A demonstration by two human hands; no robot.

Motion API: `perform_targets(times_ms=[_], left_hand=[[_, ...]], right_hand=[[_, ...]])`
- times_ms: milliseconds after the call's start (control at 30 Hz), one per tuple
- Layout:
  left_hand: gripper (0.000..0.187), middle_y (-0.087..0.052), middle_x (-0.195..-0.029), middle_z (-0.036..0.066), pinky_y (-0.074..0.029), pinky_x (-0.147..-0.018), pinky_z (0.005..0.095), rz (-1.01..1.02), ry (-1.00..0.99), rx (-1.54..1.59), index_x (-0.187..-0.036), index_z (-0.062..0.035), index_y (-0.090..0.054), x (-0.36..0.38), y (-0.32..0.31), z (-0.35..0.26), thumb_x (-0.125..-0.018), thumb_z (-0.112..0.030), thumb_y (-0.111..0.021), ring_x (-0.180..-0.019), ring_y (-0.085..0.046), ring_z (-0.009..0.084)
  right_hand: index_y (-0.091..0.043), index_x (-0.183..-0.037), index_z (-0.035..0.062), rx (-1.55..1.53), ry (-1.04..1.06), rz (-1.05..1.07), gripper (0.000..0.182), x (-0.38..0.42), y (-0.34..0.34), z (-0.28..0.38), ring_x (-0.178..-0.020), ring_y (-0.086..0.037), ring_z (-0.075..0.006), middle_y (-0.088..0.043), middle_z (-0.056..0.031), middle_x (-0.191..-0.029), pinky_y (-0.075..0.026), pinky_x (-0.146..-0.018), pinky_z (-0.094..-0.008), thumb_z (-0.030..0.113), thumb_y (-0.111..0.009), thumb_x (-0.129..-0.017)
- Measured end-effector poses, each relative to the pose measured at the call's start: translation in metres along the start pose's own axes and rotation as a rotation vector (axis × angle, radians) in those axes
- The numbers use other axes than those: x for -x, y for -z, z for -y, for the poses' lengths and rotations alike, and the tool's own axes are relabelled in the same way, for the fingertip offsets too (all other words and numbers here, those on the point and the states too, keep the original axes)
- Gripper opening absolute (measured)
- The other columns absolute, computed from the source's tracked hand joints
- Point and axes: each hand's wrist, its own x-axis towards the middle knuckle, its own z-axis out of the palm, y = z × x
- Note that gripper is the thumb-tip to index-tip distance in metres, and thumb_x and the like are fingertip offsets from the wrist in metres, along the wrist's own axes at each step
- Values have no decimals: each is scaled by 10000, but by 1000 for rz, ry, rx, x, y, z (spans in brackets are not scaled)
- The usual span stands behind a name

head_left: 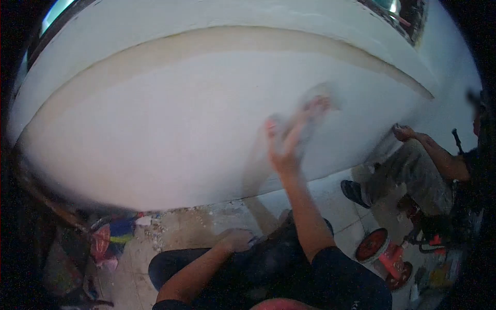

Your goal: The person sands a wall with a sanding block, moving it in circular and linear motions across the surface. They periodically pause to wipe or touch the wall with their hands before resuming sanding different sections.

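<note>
My right hand (297, 132) is raised against the white wall panel (170, 113), blurred by motion. Its thumb points up, apart from the fingers, which reach up and to the right. A pale greyish smear (328, 90) surrounds the fingertips; I cannot tell whether it is something held under them. Lower down, my left hand (240, 240) rests by my bent knee, its fingers dim and partly lost against the dark trousers (263, 258).
At the right another person (429, 155) sits low, a hand close to the wall. Red equipment with round discs (372, 245) stands on the tiled floor (336, 194). Crumbled debris (191, 219) lines the wall's foot. Colourful bags (111, 240) lie at the left.
</note>
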Motion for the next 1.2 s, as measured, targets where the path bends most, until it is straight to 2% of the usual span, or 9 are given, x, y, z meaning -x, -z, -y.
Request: perform_targets(times_ms=[233,333,533,667,733,967,1033,1133,1200], left_hand=[[397,-704,-1156,232,-537,-937,519,147,118,48,-1127,0,-691,2,27,-16,-976,-322,-516,-1063,-678,429],[404,-695,-1189,230,-537,-942,515,194,127,30,-1159,-11,-683,2,31,-16,-984,-330,-507,-1095,-671,419],[381,-700,-1193,211,-553,-906,529,75,136,-23,-1146,-25,-697,-9,-22,11,-981,-318,-517,-1097,-676,406],[376,-707,-1154,223,-553,-914,521,61,98,-18,-1145,-28,-696,4,-1,-1,-983,-320,-523,-1084,-680,412],[379,-715,-1107,235,-553,-914,519,145,87,-54,-1144,-26,-692,14,41,-27,-995,-320,-505,-1066,-683,422],[338,-720,-1079,241,-549,-911,525,-27,85,50,-1095,-31,-709,14,23,-21,-983,-270,-499,-1041,-690,427],[369,-718,-1111,224,-537,-944,527,-1,81,111,-1134,-41,-701,18,23,-17,-999,-308,-486,-1068,-686,420],[391,-712,-1156,203,-525,-970,527,199,115,-50,-1194,-61,-681,-4,-15,9,-1019,-333,-461,-1103,-678,408],[373,-707,-1169,204,-525,-972,525,113,102,17,-1198,-57,-678,10,9,-12,-995,-308,-492,-1114,-676,402]], right_hand=[[-205,-1575,-121,14,156,69,969,28,-10,-15,-1545,-32,-547,-114,-364,-1657,-62,-1237,-646,449,-671,-945],[-198,-1577,-120,5,-88,-154,963,-1,-7,-21,-1525,-111,-575,-168,-379,-1638,-105,-1228,-659,445,-663,-951],[-137,-1593,-112,-10,87,155,962,47,-13,-2,-1536,-66,-561,-115,-376,-1650,-74,-1234,-650,446,-616,-973],[-174,-1589,-110,-7,154,-129,957,43,-15,-49,-1536,-79,-555,-137,-382,-1642,-80,-1237,-646,491,-601,-979],[-76,-1614,-83,-29,-150,-56,893,26,-1,-49,-1562,-41,-499,-51,-325,-1684,-56,-1250,-611,376,-566,-1026],[-154,-1597,-92,0,166,245,942,44,9,-25,-1543,-37,-546,-64,-363,-1664,-68,-1243,-623,420,-648,-979],[-172,-1592,-96,106,142,-69,943,54,-3,-76,-1542,-20,-552,-66,-365,-1663,-79,-1241,-627,454,-634,-981],[-170,-1595,-92,-19,-200,-125,961,16,17,-68,-1542,-29,-552,-67,-369,-1660,-106,-1234,-640,458,-650,-969],[-166,-1590,-104,44,-42,-30,976,16,18,-54,-1544,-48,-543,-72,-371,-1659,-113,-1238,-627,458,-660,-964]])
